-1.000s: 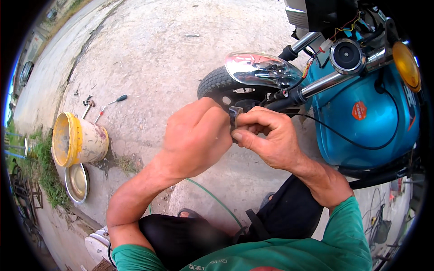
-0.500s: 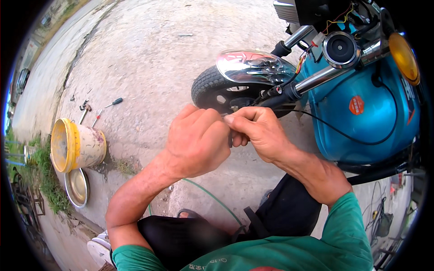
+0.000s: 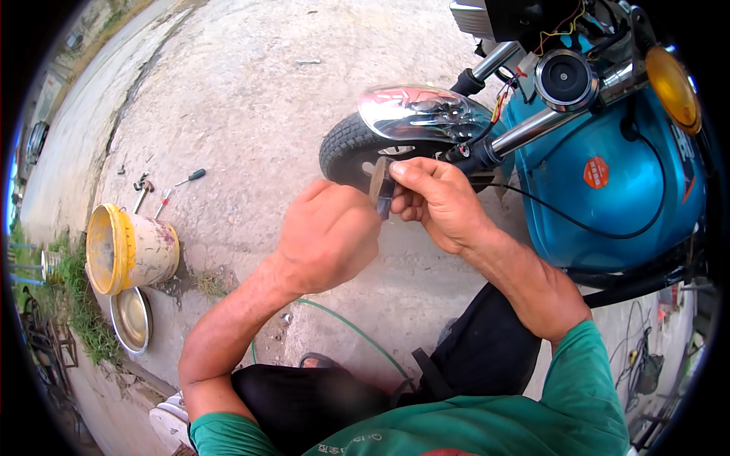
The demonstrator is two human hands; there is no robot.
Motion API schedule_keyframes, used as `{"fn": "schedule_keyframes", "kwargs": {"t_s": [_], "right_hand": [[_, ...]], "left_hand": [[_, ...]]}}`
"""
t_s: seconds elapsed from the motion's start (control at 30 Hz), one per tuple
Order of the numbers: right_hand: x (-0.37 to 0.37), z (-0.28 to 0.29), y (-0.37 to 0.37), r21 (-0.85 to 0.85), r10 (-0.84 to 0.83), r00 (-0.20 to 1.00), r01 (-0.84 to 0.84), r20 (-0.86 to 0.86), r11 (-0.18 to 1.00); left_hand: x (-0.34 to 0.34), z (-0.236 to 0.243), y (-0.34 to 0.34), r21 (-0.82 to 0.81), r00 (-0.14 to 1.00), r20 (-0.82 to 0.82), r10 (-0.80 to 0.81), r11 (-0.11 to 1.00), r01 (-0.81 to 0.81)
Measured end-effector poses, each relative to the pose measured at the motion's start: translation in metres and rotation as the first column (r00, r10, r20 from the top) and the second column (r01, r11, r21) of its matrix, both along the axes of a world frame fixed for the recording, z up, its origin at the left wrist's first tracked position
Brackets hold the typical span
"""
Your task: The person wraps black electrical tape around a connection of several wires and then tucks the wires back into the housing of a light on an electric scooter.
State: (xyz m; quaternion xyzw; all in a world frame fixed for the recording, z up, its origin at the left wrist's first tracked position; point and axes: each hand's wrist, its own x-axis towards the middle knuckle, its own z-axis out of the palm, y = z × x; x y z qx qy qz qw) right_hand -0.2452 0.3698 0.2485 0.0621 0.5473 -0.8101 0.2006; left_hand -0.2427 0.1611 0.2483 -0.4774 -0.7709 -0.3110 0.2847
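Between the thumb and fingers of my right hand (image 3: 441,199) is a small flat dark piece (image 3: 379,181) with a brownish face, held upright; its exact kind is not clear. My left hand (image 3: 328,237) is closed in a fist right beside the piece, slightly blurred, and what its fingers hold, if anything, is hidden behind the knuckles. Just beyond both hands are the front wheel (image 3: 346,148) and chrome mudguard (image 3: 414,112) of a blue vehicle (image 3: 608,190).
At left a yellow-rimmed bucket (image 3: 156,242) lies tipped beside a round metal basin (image 3: 131,321). A hammer (image 3: 143,196) and screwdrivers, one black-handled (image 3: 196,175), lie on the concrete behind it. A green hose (image 3: 353,328) crosses the ground near my feet. Loose wires hang near the fork.
My hands have drawn slightly apart, and the flat piece now shows upright between them. My right hand has moved a little right and up. The view has shifted slightly.
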Motion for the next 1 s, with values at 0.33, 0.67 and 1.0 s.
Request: {"fn": "schedule_keyframes", "kwargs": {"t_s": [0.33,0.67,1.0], "right_hand": [[0.005,0.023,0.004,-0.020,-0.175,0.916,0.180,-0.360,0.983],[0.010,0.027,0.008,-0.060,-0.168,0.888,0.158,-0.428,0.986],[0.013,0.024,0.008,-0.052,-0.115,0.924,0.103,-0.365,0.993]], "left_hand": [[0.001,0.000,-0.009,0.067,0.972,0.041,0.229,0.970,-0.232],[-0.004,0.005,0.004,0.435,0.498,0.829,-0.254,0.853,-0.288],[-0.004,0.013,0.012,0.519,0.289,0.854,-0.433,0.752,-0.406]]}}
